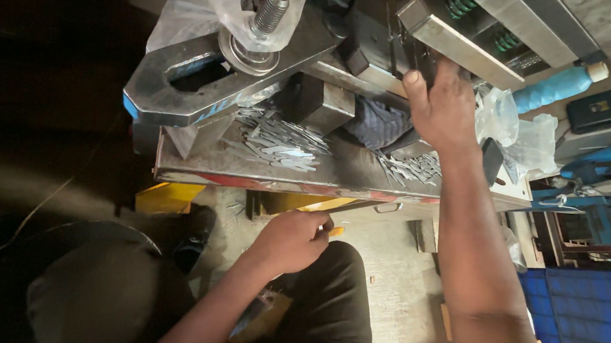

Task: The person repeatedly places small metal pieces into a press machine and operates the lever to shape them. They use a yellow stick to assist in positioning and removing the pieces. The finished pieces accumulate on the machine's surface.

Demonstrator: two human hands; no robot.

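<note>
Right hand (445, 102): fingers curled into the press tooling, under the steel bar (458, 42); what they pinch is hidden, cannot tell. Left hand (293, 239): fingers closed on a small yellowish piece (336, 231) below the bench (283, 184) edge. Two heaps of thin metal strips (279, 144) already lie on the bench; judged mid-run.

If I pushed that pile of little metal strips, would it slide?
Probably: the metal strips lie loose and flat on a smooth steel plate, so they would likely scatter. Each looks thin and light, maybe sharp-edged.
</note>
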